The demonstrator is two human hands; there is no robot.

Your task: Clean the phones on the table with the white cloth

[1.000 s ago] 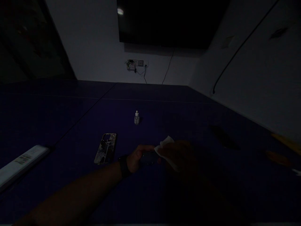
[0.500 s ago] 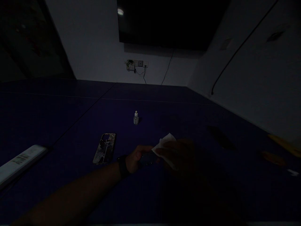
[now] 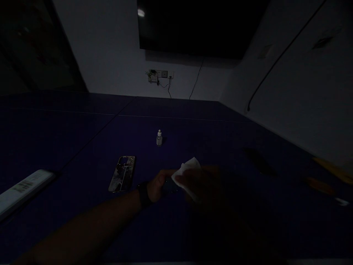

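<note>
My left hand (image 3: 156,187), with a dark band at the wrist, is closed around the left end of a dark smartphone (image 3: 170,186). Most of that phone is covered by fingers and shadow. Over its right part, my right hand (image 3: 200,184) presses a white tissue (image 3: 186,170), its fingers bent over it and hard to make out in the dark. A patterned phone case (image 3: 122,174) lies flat to the left of my left hand. Farther back stands a small clear dropper bottle (image 3: 159,139) with a white top.
A long white box-like object (image 3: 24,191) lies on the dark blue table (image 3: 110,136) at the left. To the right are a dark flat object (image 3: 259,162), an orange-handled item (image 3: 320,186) and something yellow (image 3: 332,169). Wall sockets (image 3: 161,74) and a large screen (image 3: 198,27) are behind.
My right hand and the tissue have slid a little to the left across the phone, covering more of it. My left hand keeps its hold in nearly the same place.
</note>
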